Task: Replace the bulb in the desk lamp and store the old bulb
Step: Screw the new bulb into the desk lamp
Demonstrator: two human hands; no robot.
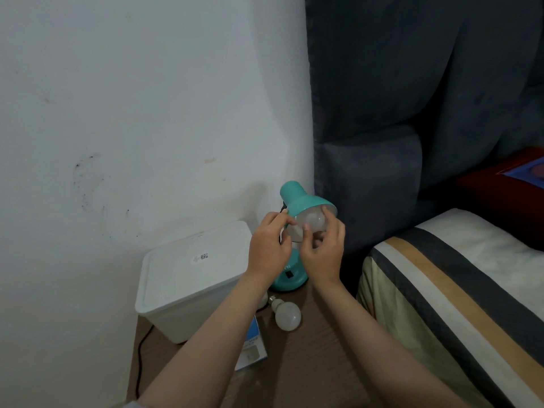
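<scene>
Mid-frame, both hands on the teal lamp (306, 201): right hand (323, 251) fingers grasping the bulb (312, 222) in the shade, left hand (269, 248) pinching the rim. Spare bulb (287, 315) lies on the table (309, 363) below.

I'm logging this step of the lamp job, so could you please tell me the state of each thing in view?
Desk lamp: upright, shade tilted towards the person, unlit.
Bulb in shade: inside the shade, unlit, held.
Right hand: fingers on that bulb.
Left hand: at the shade's rim.
Loose bulb: lying on its side on the wooden table.
White storage box: lid closed.
Bulb carton: lying flat.
</scene>
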